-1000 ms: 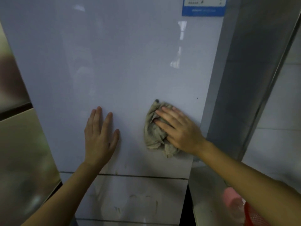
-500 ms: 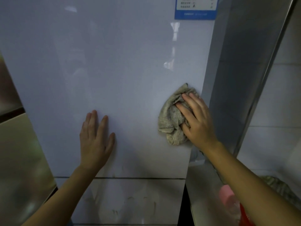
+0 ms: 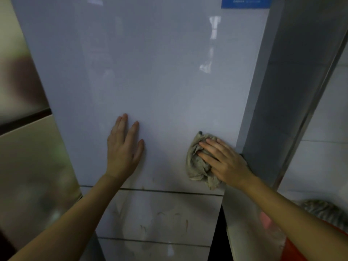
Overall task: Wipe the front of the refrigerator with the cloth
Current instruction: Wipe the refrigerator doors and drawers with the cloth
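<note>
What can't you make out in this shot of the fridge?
Head view only.
Blue label: cut off by the top edge, print too small to read.
Cloth: right part hidden under the right hand.
Pink thing, lower right: blurred, partly behind the right forearm.

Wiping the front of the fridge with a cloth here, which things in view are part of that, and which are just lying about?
Part of the job:
refrigerator front
cloth
right hand, pressing the cloth on the door
left hand, flat on the door

Just lying about:
blue label at the door's top
pink object, lower right
red container beside it
</note>
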Demonstrator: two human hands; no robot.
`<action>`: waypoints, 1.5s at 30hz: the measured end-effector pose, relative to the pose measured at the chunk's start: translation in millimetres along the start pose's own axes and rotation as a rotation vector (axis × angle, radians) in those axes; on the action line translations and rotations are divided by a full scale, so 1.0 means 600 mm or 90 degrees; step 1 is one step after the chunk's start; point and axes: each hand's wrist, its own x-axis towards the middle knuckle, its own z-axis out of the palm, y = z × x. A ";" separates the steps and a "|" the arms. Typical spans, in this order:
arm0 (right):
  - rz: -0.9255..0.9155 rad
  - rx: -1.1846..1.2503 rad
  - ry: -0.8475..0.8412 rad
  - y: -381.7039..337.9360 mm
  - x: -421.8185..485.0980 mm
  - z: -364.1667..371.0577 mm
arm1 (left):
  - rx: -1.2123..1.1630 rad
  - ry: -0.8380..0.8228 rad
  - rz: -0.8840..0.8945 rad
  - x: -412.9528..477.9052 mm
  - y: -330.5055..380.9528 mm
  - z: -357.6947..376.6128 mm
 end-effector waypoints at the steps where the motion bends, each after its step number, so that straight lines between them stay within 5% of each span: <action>1: -0.002 -0.002 -0.001 0.004 0.001 0.000 | 0.000 0.003 0.016 -0.001 -0.008 -0.004; 8: 0.048 0.028 0.032 -0.019 0.064 0.018 | 0.082 0.006 -0.019 -0.037 -0.093 -0.035; 23: -0.040 0.127 0.035 -0.218 0.061 0.184 | 0.161 -0.104 0.005 -0.154 -0.189 -0.031; 34: 0.030 0.142 0.006 -0.316 0.034 0.244 | 0.130 -0.136 -0.043 -0.223 -0.243 -0.036; 41: -0.064 0.164 -0.027 -0.394 0.094 0.304 | 0.082 -0.144 -0.020 -0.248 -0.262 -0.020; 45: 0.015 0.183 -0.020 -0.396 0.101 0.285 | 0.034 -0.151 -0.030 -0.241 -0.246 -0.041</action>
